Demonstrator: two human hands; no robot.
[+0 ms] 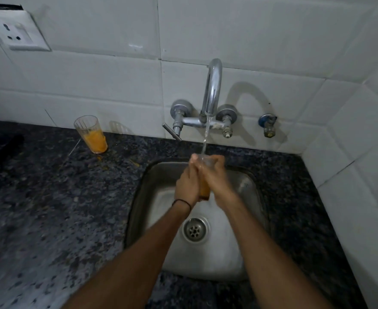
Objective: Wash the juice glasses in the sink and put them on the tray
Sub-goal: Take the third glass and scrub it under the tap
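White wall tiles (pixel 94 74) back a dark speckled granite counter (pixel 50 208), and a steel sink (pixel 139 204) is set into the counter towards its right end. Above the sink's far edge a chrome tap (pixel 213 85) is mounted on the wall, and a thin stream of water (pixel 206 134) falls from it.

Over the far half of the sink, the left hand (pixel 187 186) and the right hand (pixel 218 181) both wrap their fingers round one juice glass (pixel 204 192). It is held upright with its mouth under the stream. An orange tint shows at its base between the palms, so I judge this glass to be mid-rinse, not clean.

Left of the sink, well apart from it and close to the wall, a second juice glass (pixel 92 134) stands on the counter, about half full of orange juice and unwashed. Small orange spots lie on the counter around its foot.

No tray is in view, so nothing shows as put away. By my reading the task is at an early stage: one glass is being washed, the other waits, and both have yet to reach the tray.
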